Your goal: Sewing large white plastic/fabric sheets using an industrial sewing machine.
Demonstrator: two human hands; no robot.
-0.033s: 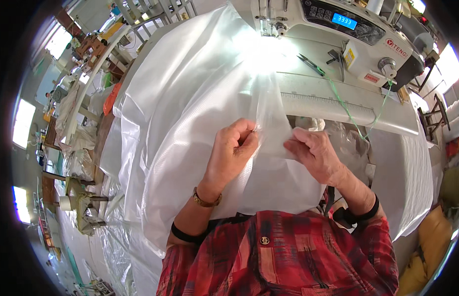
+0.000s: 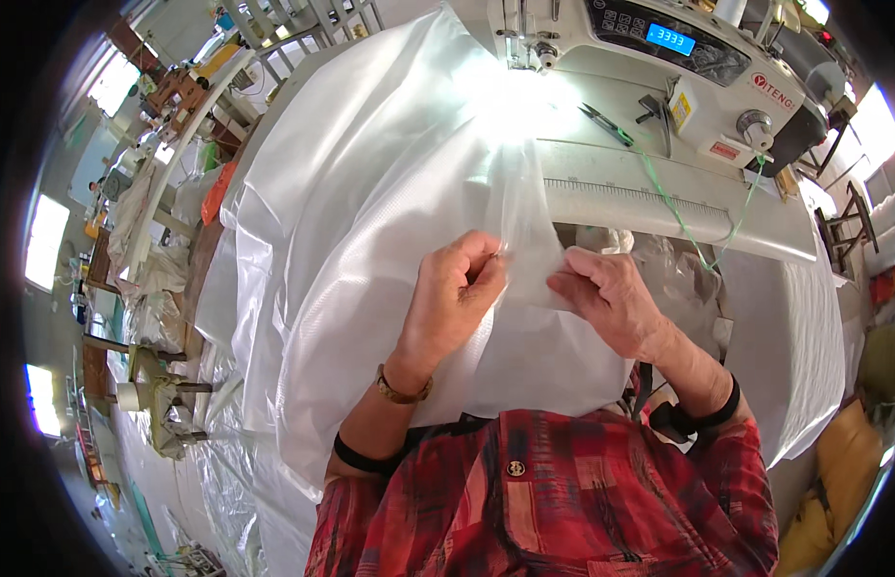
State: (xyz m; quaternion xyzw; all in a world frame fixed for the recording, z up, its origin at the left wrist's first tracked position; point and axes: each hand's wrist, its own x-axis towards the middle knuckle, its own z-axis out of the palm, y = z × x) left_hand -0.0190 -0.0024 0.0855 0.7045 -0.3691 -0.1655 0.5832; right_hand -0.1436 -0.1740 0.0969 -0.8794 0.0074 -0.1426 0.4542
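A large sheet of white woven plastic fabric [image 2: 370, 212] drapes from the sewing machine [image 2: 678, 58] down over my lap. My left hand [image 2: 454, 293] pinches a folded edge of it between thumb and fingers. To the right, my right hand [image 2: 611, 298] is closed on the same fabric, holding a thin, see-through part stretched between both hands. The fold runs up from my hands to the needle area, where a bright lamp washes out the detail. Fingertips of the two hands are apart by a short gap.
Thread snips [image 2: 609, 126] tied to a green cord [image 2: 664, 192] lie on the machine table, beyond a ruler strip [image 2: 640, 192]. White fabric [image 2: 789, 337] hangs at the right. A cluttered bench [image 2: 178, 144] stands at the left.
My right hand has shifted very slightly left, toward my left hand, and the fabric's right edge has moved with it. My left hand keeps its pinch, almost still.
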